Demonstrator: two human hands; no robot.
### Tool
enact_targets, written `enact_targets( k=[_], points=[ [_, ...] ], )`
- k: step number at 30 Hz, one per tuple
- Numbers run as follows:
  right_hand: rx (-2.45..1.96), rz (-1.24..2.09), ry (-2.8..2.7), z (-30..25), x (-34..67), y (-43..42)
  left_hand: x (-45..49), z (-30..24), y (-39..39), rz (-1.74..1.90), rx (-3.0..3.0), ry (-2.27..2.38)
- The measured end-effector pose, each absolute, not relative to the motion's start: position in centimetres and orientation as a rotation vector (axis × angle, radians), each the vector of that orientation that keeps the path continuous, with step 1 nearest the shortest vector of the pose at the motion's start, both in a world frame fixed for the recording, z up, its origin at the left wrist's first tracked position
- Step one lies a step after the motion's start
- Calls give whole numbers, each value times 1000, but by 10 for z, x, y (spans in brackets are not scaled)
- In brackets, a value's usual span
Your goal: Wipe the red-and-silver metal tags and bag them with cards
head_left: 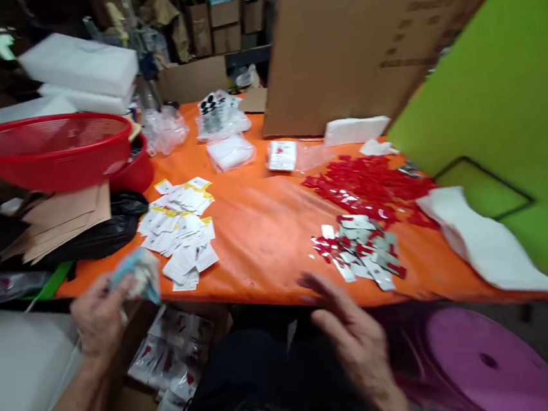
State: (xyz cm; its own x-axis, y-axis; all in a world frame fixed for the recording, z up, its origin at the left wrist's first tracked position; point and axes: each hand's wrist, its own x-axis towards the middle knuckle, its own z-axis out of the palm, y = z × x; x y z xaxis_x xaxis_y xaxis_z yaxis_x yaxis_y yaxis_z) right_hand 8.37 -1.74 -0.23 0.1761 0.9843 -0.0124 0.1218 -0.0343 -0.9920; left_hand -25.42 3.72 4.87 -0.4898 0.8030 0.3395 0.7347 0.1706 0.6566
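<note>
My left hand (98, 316) is closed round a small pale blue and white packet (138, 277) at the near left edge of the orange table (257, 233). My right hand (351, 334) hovers below the table's front edge, fingers spread and empty, blurred by motion. Just beyond it lies a heap of silver and red sachets (360, 249). A spread of white cards with yellow tabs (179, 231) lies close to the held packet.
A pile of small red pieces (369, 183) sits right of centre. Red baskets (50, 149) stand at the left, clear bags (222, 123) at the back, a cardboard sheet (355, 42) and green board (502, 112) at the right. A box of packed bags (173, 364) and purple stool (483, 360) are below.
</note>
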Motion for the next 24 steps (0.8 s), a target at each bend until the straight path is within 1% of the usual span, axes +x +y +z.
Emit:
enact_targets(
  k=[1, 2, 3, 4, 6, 8, 10, 13, 15, 18, 20, 22, 24],
  points=[
    [-1207, 1223, -1041, 0, 67, -21, -221, 47, 26, 1027, 1613, 2075],
    [-1045, 1345, -929, 1, 52, -23, -187, 43, 15, 862, 1687, 1791],
    [-966, 1454, -841, 1, 42, -23, -154, 38, 6, 783, 1720, 1579],
    [-972, 1499, -775, 0, 37, -24, -123, 33, -1, 803, 1719, 1461],
    [-1060, 1483, -602, -5, 41, -26, -75, 24, -5, 848, 1751, 1260],
    [-1123, 1422, -361, -15, 64, -32, -45, 20, 6, 721, 1673, 1039],
    [-1150, 1380, -126, -28, 97, -43, -24, 20, 31, 606, 1584, 913],
    [-1289, 1261, 11, -48, 143, -66, 12, 17, 85, 694, 1760, 1063],
    [-1346, 1212, -27, -60, 161, -80, 45, 10, 118, 705, 1953, 1119],
    [-1498, 1217, -180, -78, 168, -93, 96, -4, 141, 581, 2254, 1109],
    [-1697, 1173, -379, -91, 162, -96, 122, -11, 138, 543, 2430, 1115],
    [-1923, 1036, -654, -104, 150, -98, 140, -14, 127, 517, 2628, 1038],
    [-2129, 884, -917, -113, 135, -100, 149, -17, 116, 413, 2784, 926]
  ],
)
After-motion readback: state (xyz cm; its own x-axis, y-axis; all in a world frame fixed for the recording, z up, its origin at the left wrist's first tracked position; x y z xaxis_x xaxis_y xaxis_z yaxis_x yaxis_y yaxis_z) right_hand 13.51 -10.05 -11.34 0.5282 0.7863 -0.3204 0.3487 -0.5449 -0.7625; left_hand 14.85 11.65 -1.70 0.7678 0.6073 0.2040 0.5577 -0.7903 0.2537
